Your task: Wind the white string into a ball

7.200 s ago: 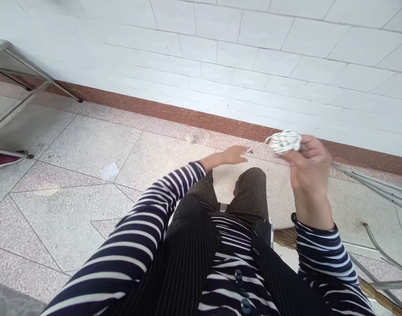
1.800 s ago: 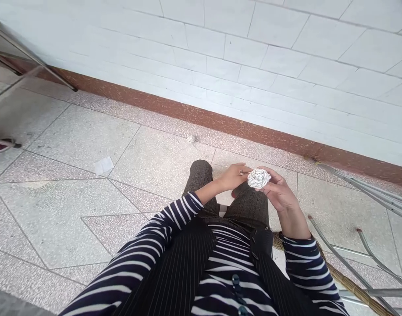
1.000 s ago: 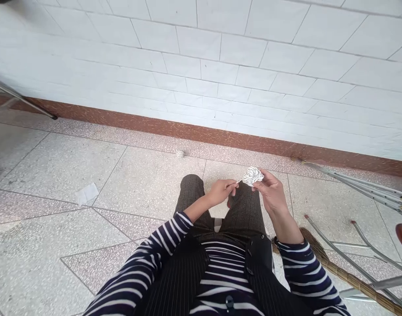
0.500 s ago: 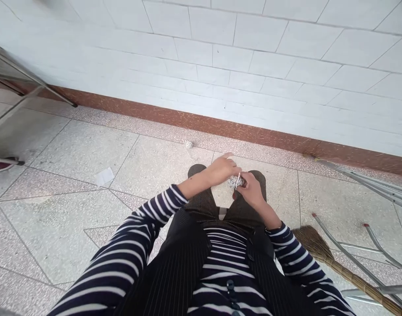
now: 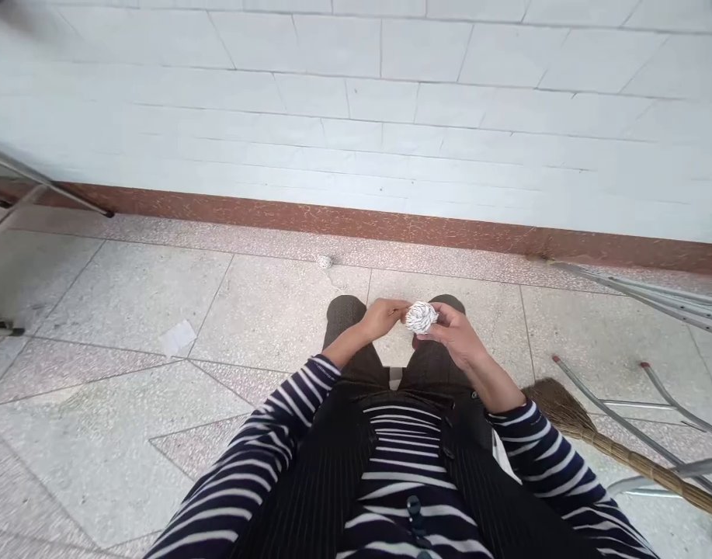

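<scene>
Above my knees, a round bundle of white yarn with dark flecks (image 5: 421, 317) shows its coiled, petal-like face to me. My right hand (image 5: 453, 335) is closed on its right side, thumb below and fingers above. At the bundle's left edge, my left hand (image 5: 384, 319) is closed in a pinch; the fingertips meet the yarn, and any strand between them is too small to make out. A small ball of similar yarn (image 5: 324, 262) lies on the floor near the wall, with a thin strand trailing from it toward my knees.
A white tiled wall (image 5: 356, 155) with a red-brown skirting (image 5: 274, 211) runs across ahead. A paper sheet (image 5: 178, 338) lies on the floor at left. Metal frame legs (image 5: 76, 198) stand far left. On the right are a straw broom (image 5: 565, 407) and metal tubes (image 5: 600, 423).
The yarn bundle has turned so its round face shows. My left hand has drawn back from above it to its left edge, and its fingers have closed. The view has shifted slightly.
</scene>
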A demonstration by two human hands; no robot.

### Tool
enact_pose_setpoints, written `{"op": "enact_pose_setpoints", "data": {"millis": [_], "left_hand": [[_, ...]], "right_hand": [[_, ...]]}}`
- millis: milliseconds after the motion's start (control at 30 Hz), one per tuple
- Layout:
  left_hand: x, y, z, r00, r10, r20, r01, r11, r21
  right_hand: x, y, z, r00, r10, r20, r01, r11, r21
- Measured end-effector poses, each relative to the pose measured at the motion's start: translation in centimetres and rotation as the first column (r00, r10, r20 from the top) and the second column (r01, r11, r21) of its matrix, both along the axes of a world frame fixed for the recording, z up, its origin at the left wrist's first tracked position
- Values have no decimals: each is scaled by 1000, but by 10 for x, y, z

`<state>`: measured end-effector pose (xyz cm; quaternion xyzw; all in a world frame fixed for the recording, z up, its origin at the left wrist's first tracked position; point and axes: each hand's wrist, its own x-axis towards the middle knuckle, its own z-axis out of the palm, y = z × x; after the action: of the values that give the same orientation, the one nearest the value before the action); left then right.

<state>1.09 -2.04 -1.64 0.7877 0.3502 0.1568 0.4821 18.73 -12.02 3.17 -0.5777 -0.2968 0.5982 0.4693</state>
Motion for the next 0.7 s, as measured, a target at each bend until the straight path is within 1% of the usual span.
{"op": "enact_pose_setpoints", "data": {"millis": [67,167,233,300,367,433,500,533,633,667,700], "left_hand": [[-2,-12,-3,999,8,-42,-9,999,-31],[-7,-31,-3,994,-39,-105,38,999,-14],[-9,-40,0,984,-81,-158,81,997,-10],[-12,-44,8,964,-135,-229,138,990,-1],[-13,-41,20,943,-158,-293,190,978,85],[-14,-31,34,937,-129,-324,217,943,251],[-12,-19,48,941,-109,-320,237,888,395],[-9,-13,54,942,-128,-309,262,857,443],[0,2,65,930,-213,-299,348,768,537],[2,7,65,923,-225,-311,368,748,553],[4,11,63,919,-222,-326,376,740,557]], "right_hand": [[5,9,-8,994,-47,102,47,999,6],[15,27,-22,949,-130,287,121,991,47],[20,39,-31,886,-178,428,153,984,92],[24,47,-37,805,-194,561,142,981,135],[24,49,-42,728,-175,663,90,983,161],[21,45,-45,676,-124,726,3,986,165],[12,37,-45,646,-58,761,-97,983,156],[7,31,-45,635,-28,772,-143,978,152],[-12,12,-42,599,25,800,-232,962,143],[-17,6,-41,592,29,805,-242,960,143],[-21,0,-39,611,31,791,-237,961,145]]}}
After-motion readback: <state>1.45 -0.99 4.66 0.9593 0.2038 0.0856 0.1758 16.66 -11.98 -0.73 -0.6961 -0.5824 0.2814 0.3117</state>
